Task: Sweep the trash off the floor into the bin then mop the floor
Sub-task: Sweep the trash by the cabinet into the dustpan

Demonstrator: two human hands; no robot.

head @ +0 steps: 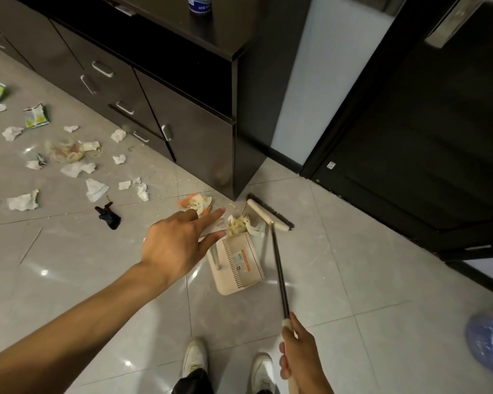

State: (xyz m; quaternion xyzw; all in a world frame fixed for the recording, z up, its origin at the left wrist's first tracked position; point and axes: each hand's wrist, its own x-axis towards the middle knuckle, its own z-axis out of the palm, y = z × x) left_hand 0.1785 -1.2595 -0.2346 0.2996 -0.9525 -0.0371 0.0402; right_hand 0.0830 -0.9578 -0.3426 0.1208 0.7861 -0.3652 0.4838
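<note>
Broom (279, 268): light, stiff and long; cream head with dark bristles down on the floor (353, 280), just beside the cabinet (197, 137) corner; best held high on the handle for reach, lower for short firm strokes.
Right hand (299, 356): fingers curled round the top of the handle, gripping it.
Left hand (177, 240): fingers straight and spread, holding nothing, stretched out over the near-left edge of the dustpan.
Dustpan (239, 265): thin cream plastic, light, likely to skid on glossy tile unless pinned; flat on the floor, mouth toward the bristles.
Heap (241, 224): soft crumpled paper and food scraps at the dustpan's mouth, just beside the head; near weightless, easily scattered by a hard flick.
Tissue scraps (97, 189): strewn well to the left with green wrappers (36, 116) and a black scrap (108, 216); flimsy, prone to slipping under bristles.
Progress: early by the look of it; most litter unswept, mopping not yet begun.
</note>
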